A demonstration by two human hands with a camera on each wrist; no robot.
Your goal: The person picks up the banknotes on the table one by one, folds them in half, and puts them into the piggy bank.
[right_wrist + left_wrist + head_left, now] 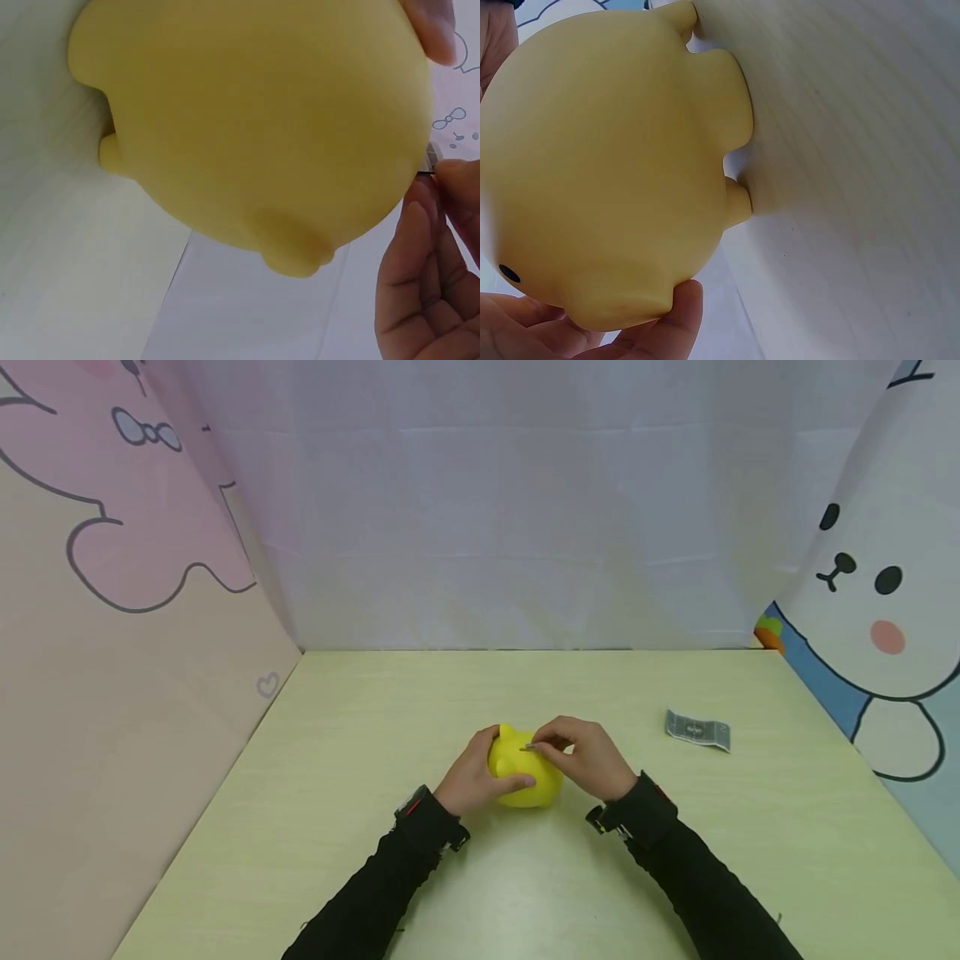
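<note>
A yellow piggy bank (522, 778) with small ears stands on the table. My left hand (480, 770) grips its left side, the thumb lying across the near top. In the left wrist view, fingertips (679, 315) of that hand curl around the snout, and a black eye and the stubby feet show. My right hand (588, 754) pinches a small greyish piece that looks like a folded banknote (431, 159) between thumb and fingers. Its edge meets the top of the piggy bank; how far it goes into the slot is hidden.
A grey-green banknote (697, 730) lies on the table (360, 727) to the right of the hands, slightly creased. White cloth (525, 527) hangs along the back edge, with cartoon-printed sheets (135, 677) at both sides.
</note>
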